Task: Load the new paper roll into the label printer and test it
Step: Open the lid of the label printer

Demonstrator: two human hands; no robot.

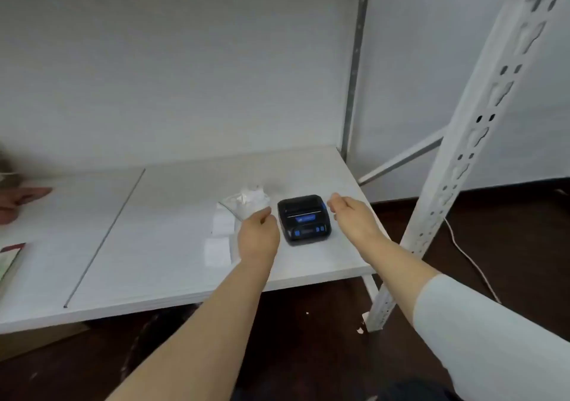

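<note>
The label printer [303, 219], black with blue buttons, sits on the white shelf board [154, 246] near its right edge, and its lid looks closed. My left hand [258, 236] is at 9 o'clock of the printer, just beside it, with the fingers curled loosely and holding nothing. My right hand [354, 215] is at 3 o'clock of it, fingers bent and slightly apart, also empty; I cannot tell if it touches the printer's side.

At 10 o'clock of the printer lies a crumpled clear plastic wrap [246, 200] with white paper in it. At 8 o'clock, partly behind my left hand, two white label pieces [220, 237] lie flat on the board. A white perforated upright post [462, 153] stands at 3 o'clock, beyond my right forearm. Far at 9 o'clock, another person's hand [21, 200] rests on the board, blurred.
</note>
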